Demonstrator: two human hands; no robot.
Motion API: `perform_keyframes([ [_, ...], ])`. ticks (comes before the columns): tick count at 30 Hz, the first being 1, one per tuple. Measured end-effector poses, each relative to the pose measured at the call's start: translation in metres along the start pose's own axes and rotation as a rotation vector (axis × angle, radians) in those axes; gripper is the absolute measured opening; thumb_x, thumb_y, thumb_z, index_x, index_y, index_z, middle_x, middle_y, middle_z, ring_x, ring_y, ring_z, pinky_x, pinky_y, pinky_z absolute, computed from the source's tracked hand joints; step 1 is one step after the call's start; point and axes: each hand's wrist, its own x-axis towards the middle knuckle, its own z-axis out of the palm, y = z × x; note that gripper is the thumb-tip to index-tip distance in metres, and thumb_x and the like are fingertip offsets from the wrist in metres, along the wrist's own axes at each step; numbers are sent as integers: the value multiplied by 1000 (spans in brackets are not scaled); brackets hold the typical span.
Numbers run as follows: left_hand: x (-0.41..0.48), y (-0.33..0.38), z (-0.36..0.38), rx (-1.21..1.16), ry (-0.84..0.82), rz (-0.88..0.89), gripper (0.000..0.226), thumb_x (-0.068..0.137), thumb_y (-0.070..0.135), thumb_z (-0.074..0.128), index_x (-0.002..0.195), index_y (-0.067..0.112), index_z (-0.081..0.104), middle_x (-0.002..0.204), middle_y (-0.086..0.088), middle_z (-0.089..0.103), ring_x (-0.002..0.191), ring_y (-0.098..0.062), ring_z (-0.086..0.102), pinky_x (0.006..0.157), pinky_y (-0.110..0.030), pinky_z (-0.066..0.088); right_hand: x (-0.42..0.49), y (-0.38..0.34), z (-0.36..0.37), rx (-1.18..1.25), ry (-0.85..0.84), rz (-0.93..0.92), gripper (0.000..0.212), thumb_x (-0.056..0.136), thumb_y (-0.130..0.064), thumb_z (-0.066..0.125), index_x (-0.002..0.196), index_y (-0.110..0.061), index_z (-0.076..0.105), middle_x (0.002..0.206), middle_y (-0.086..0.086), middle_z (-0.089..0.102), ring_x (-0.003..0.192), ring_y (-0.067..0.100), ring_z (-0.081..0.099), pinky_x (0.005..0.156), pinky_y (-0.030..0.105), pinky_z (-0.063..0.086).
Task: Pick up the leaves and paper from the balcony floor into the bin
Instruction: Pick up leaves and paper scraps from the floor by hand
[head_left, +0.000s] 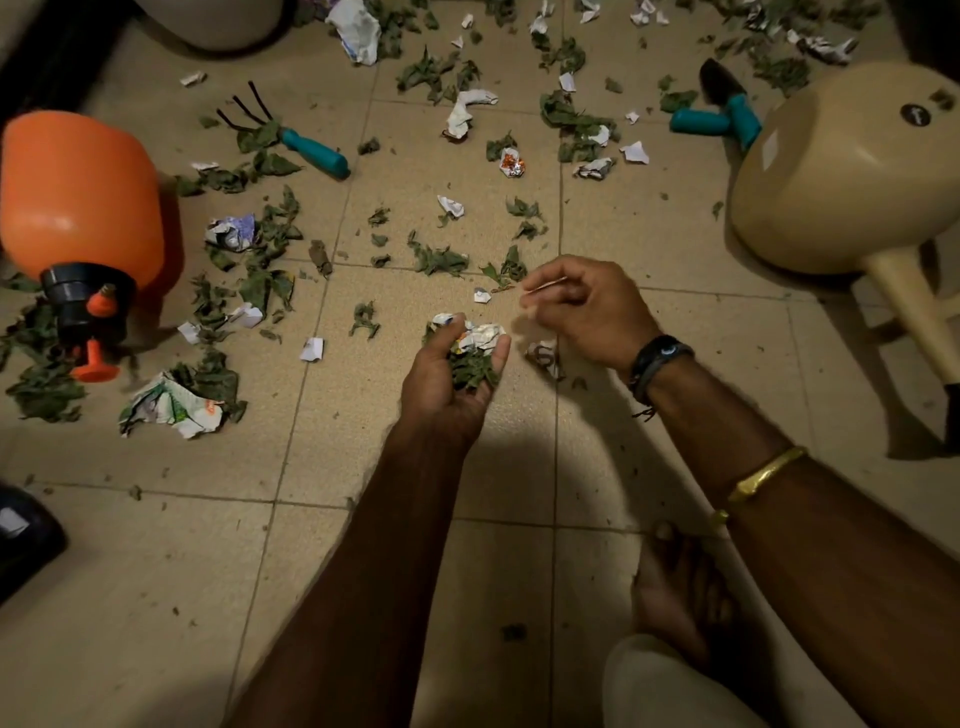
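Leaves and paper, meaning wilted green leaf bits (439, 260) and crumpled white paper scraps (171, 405), are strewn all over the beige tiled balcony floor (156, 571), thickest on the left and far side.

Far left, an orange plastic pressure sprayer (78, 208) lies on its side with litter round it. The dark container edge (21, 535) at the near left might be the bin, honestly can't tell. Further back sits a teal-handled black hand rake (314, 150).

In the middle, the left hand (457, 374) is palm up, its grip curled round a wad of leaves and paper (475, 345). My guess is it's the holding pouch, so fewer bin trips.

Just right of it, the right hand (587, 312) has a narrow grip, pinching a thin pale stalk (545, 285), probably headed for the wad.

Far right there's a teal-handled trowel (740, 111) and a tipped-over cream plastic stool (841, 171).
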Motion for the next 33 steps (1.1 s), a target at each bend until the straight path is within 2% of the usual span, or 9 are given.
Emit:
perform_keyframes([
  [3, -3, 6, -2, -52, 31, 1, 27, 91, 5, 68, 117, 0, 62, 121, -28, 64, 105, -39, 64, 66, -44, 63, 2, 30, -7, -384, 247, 107, 15, 90, -16, 65, 94, -28, 73, 93, -8, 73, 88, 9, 68, 84, 31, 58],
  [8, -8, 5, -3, -15, 9, -33, 18, 92, 8, 67, 108, 1, 64, 116, -26, 66, 109, -37, 64, 78, -46, 60, -15, 65, 32, -655, 121, 44, 23, 88, -39, 71, 103, -23, 72, 98, 0, 64, 88, 19, 60, 76, 31, 50],
  [12, -2, 0, -8, 16, 39, -10, 23, 93, 9, 66, 115, 3, 62, 121, -27, 63, 112, -39, 62, 75, -46, 61, -10, 53, 30, -337, 259, 66, 15, 86, -20, 76, 100, -24, 74, 87, -8, 70, 83, 11, 67, 68, 18, 51],
  [16, 6, -10, -8, 127, -33, -36, 34, 97, 15, 61, 128, 2, 56, 130, -28, 59, 120, -39, 60, 79, -45, 61, -12, 23, 15, 100, 191, 88, 26, 78, -16, 84, 96, -21, 67, 77, -1, 75, 69, 14, 73, 58, 28, 59],
  [19, 8, -20, 1, 227, -135, -27, 48, 100, 25, 57, 138, -3, 49, 132, -28, 59, 120, -36, 62, 76, -39, 61, -16, 9, 18, 59, 82, -19, 13, 79, -15, 84, 87, -13, 74, 74, 1, 75, 59, 16, 73, 57, 30, 57],
  [22, 10, -24, 3, 254, -129, -1, 60, 91, 32, 70, 137, -3, 51, 134, -27, 58, 112, -33, 64, 73, -36, 60, -14, 8, 14, -85, 86, -64, 8, 79, -24, 84, 80, -20, 77, 80, -4, 70, 58, 2, 67, 60, 18, 52],
  [25, 11, -24, -1, 241, -81, 9, 53, 88, 20, 74, 129, -7, 54, 131, -28, 59, 104, -35, 65, 75, -38, 61, -11, 15, 3, -11, -108, -21, 10, 86, -28, 78, 89, -19, 79, 87, -2, 75, 72, 12, 73, 74, 30, 57],
  [29, 7, -15, -7, 50, 10, 0, 33, 89, 6, 70, 120, -1, 60, 119, -26, 66, 106, -36, 67, 79, -44, 61, -13, 46, 0, -175, 127, 63, 11, 88, -24, 74, 98, -26, 78, 95, -13, 74, 89, 2, 66, 86, 27, 54],
  [33, 4, -8, -12, 44, 37, -20, 30, 90, 7, 69, 118, 0, 61, 118, -25, 67, 108, -37, 66, 76, -45, 62, -27, 71, 20, -560, 64, 43, 16, 86, -32, 75, 101, -28, 74, 97, -9, 67, 89, 10, 62, 76, 27, 48],
])
